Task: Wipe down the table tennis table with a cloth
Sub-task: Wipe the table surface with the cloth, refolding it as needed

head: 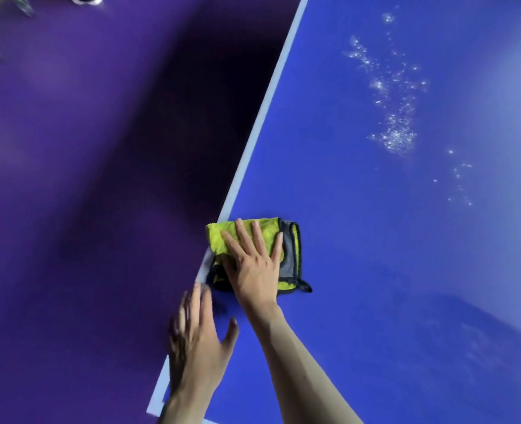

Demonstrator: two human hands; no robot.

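Worktop [375,255] of blue colour with the cloth under the right hand, near the white edge line.

The blue worktop fills the right side of the view, and its white edge line [262,117] runs diagonally from the top to the bottom left; beyond it is the purple floor [84,179]. Small shiny water droplets [394,130] lie on the surface, well apart from the hands. The yellow-green cloth [253,254], folded, with grey inside and dark border, lies flat on the worktop just beside the edge line. The right hand [254,267] presses on top of the cloth with straight, spread fingers. The left hand [196,338] is just below the cloth, at the edge line, fingers straight and holding nothing; it looks blurred.
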